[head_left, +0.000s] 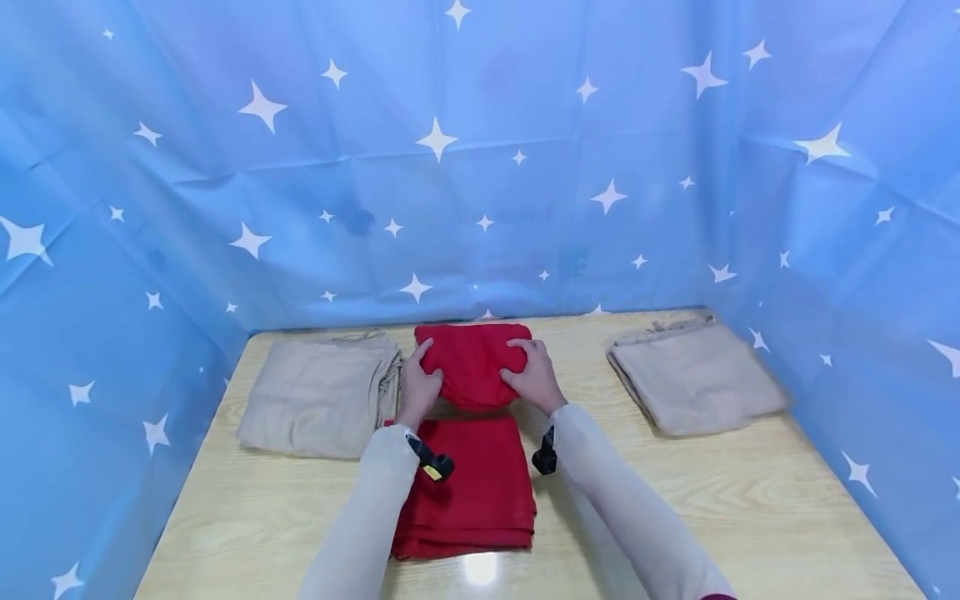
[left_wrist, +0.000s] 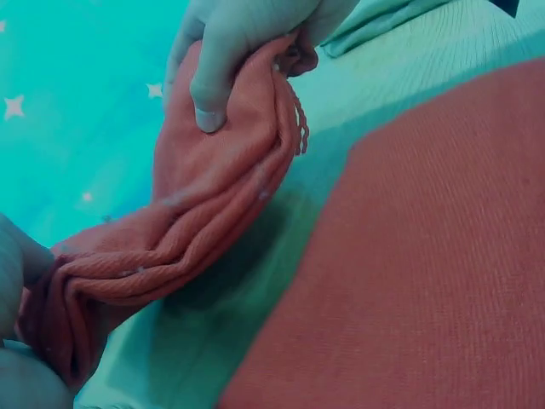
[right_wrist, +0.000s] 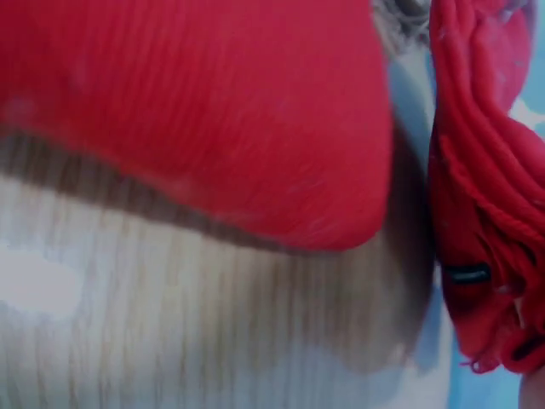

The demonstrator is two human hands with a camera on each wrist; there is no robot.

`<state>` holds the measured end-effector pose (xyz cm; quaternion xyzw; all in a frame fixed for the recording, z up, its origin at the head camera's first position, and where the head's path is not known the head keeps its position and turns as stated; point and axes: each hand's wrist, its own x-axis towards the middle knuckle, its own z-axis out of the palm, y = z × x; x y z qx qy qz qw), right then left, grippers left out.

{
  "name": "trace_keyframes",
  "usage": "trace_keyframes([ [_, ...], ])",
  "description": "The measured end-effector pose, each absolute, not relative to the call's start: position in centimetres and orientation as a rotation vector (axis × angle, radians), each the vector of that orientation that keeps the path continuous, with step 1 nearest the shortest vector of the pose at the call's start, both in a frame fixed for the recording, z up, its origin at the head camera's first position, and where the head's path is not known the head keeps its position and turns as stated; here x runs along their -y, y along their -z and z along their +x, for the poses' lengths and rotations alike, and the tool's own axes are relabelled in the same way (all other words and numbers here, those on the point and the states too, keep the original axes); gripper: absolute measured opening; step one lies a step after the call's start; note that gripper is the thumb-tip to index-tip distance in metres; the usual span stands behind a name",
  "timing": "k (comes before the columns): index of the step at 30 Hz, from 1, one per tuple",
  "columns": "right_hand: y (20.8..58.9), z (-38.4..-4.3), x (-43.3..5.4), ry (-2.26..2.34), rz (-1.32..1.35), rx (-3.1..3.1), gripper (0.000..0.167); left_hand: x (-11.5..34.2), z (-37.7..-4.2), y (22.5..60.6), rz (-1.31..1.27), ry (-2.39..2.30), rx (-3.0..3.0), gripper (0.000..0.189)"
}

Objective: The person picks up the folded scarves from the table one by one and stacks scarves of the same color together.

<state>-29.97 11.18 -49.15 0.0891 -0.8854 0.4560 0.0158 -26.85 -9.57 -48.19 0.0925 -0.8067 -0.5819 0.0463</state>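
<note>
In the head view, the left hand (head_left: 418, 390) pinches the left side of a red cloth (head_left: 477, 365), and the right hand (head_left: 536, 379) pinches its right side, so the cloth spans the gap between the two grips. Just below it, nearer the person, a folded red cloth (head_left: 476, 487) lies on the table (head_left: 240, 525), partly under the left forearm. A beige cloth (head_left: 311, 392) lies just beside the left hand; another beige cloth (head_left: 697, 379) lies well apart from the right hand. A blue curtain (head_left: 465, 225) with white stars stands behind. In the left wrist view, the left hand's thumb presses on the face of the held cloth, which bunches into thick folds running down to the right hand at the frame's edge; a shadow falls on the table beneath. In the right wrist view, those folds stand at the right edge, apart from the folded cloth; only a sliver of the right hand shows, so its grip cannot be told there.
</note>
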Motion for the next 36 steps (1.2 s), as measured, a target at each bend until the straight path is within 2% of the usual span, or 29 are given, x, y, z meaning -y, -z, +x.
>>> trace_keyframes([
  [9, 46.9, -27.7, -11.7, -1.420, 0.266, 2.658, 0.051, 10.2, -25.2, 45.8, 0.114, 1.728, 2.375, 0.057],
  [18, 45.0, -23.2, -10.9, -1.424, 0.273, 2.571, 0.050, 11.7, -21.1, 44.5, 0.102, 1.703, 2.403, 0.057],
  [29, 45.9, -16.9, -9.3, -1.452, 0.302, 2.434, 0.050, 13.2, -15.0, 45.6, -0.013, 1.686, 2.312, 0.057],
  [36, 47.4, -13.5, -8.6, -1.440, 0.315, 2.424, 0.049, 13.5, -11.4, 47.2, 0.035, 1.672, 2.304, 0.058],
])
